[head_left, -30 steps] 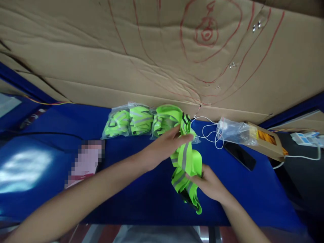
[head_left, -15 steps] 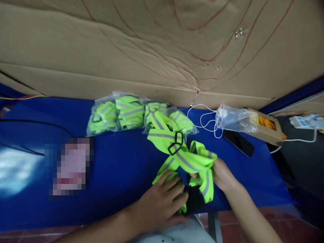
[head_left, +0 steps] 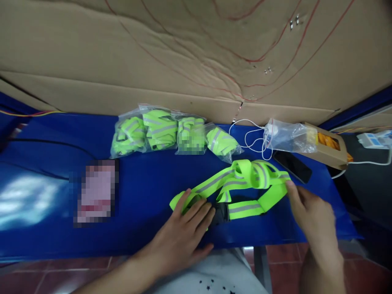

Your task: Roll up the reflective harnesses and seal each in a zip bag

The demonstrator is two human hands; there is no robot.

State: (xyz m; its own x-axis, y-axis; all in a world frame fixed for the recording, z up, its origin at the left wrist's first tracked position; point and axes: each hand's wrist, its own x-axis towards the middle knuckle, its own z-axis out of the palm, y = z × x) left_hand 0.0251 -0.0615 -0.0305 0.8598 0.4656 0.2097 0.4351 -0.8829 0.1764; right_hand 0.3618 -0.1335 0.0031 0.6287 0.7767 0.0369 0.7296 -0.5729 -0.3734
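A neon-yellow strap with grey stripes (head_left: 245, 208) lies in loops on the blue table (head_left: 143, 183). My left hand (head_left: 186, 224) rests palm down on its left end, fingers spread, near a black part (head_left: 219, 213) of the strap. At the strap's right end my right hand (head_left: 309, 210) pinches the band between thumb and fingers. Behind the strap, several clear bags stand in a row, among them a left one (head_left: 130, 136), a second (head_left: 159, 130) and a right one (head_left: 223, 143), each with similar neon strap inside.
A dark phone (head_left: 293, 166) lies right of the strap, near a white cable (head_left: 249, 143), a clear plastic bag (head_left: 288, 136) and a cardboard box (head_left: 332, 157) with orange items. A blurred pink item (head_left: 97, 190) is at left. A cardboard wall (head_left: 153, 53) stands behind.
The strap has come down from above the table and now lies spread out. My right hand has moved right, drawing its end along. My left hand has shifted slightly left, its fingers flatter.
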